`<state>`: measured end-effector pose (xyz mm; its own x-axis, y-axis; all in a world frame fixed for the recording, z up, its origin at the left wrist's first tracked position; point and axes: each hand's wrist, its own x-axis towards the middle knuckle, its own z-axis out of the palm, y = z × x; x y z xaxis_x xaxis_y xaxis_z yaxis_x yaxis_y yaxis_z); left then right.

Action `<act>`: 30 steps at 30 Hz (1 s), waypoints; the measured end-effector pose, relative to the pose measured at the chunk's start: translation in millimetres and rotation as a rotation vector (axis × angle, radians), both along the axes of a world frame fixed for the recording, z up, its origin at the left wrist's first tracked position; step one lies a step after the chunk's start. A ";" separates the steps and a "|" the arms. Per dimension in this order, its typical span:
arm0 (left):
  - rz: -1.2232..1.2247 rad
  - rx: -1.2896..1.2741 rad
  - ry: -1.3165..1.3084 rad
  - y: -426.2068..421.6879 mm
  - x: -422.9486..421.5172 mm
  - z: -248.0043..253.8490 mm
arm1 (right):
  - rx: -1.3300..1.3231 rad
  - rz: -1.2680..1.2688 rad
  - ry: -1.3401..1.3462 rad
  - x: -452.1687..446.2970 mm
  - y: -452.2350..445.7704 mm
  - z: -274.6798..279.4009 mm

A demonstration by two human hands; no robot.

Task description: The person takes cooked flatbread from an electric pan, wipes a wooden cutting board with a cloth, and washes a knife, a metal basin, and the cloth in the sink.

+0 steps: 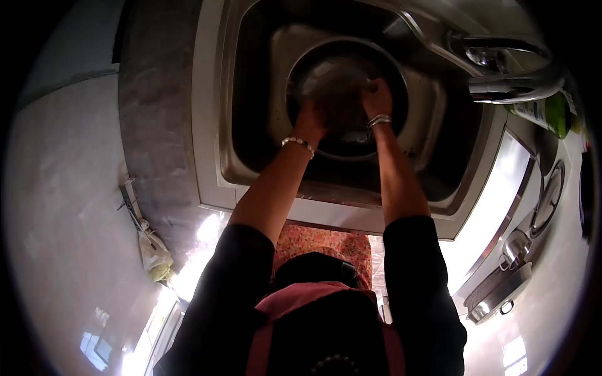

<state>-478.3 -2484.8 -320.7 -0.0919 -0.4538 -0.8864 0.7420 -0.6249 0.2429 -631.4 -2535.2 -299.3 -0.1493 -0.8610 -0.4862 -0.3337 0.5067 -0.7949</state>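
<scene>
A round, dark basin (400,74) sits in the stainless steel sink (285,39), and both my hands reach down into it. My left hand (308,119), below a beaded bracelet, is at the basin's left side; its fingers fade into shadow. My right hand (376,98), with silvery bangles at the wrist, is at the right side, its thumb and fingers curled inward. Between the hands is a hazy, rounded shape (331,74), too dim and blurred to name. What my fingers grip is hidden.
A chrome faucet (511,88) juts over the sink's right side. Beside it stands a green bottle (555,116). Pans and lids (501,291) hang or lean at the lower right. A plastic bag (153,254) hangs on the left wall.
</scene>
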 end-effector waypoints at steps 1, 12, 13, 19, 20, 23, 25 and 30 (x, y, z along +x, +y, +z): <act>-0.019 0.034 -0.067 0.1 1.7 7.4 | -0.262 0.257 0.266 7.1 7.3 -2.7; -0.071 -0.077 0.057 3.7 8.5 32.8 | -0.280 0.204 -0.239 43.6 51.9 -9.8; -0.064 -0.144 0.136 3.9 11.5 39.5 | -0.367 0.209 -0.223 56.4 57.9 43.0; 0.025 -0.236 0.230 2.6 3.3 41.3 | -0.554 0.077 0.124 66.3 58.4 20.3; 0.058 -0.201 0.176 4.2 2.6 37.0 | -0.464 0.188 0.185 48.8 38.3 -4.0; 0.098 -0.174 0.041 -5.7 5.5 27.7 | -0.273 0.391 0.325 -2.1 3.6 -25.2; 0.078 -0.183 -0.033 2.7 24.5 27.2 | -0.212 0.113 0.383 5.2 6.6 -33.8; 0.020 -0.095 -0.068 5.2 29.8 39.5 | -0.329 0.633 0.569 8.2 26.0 -88.4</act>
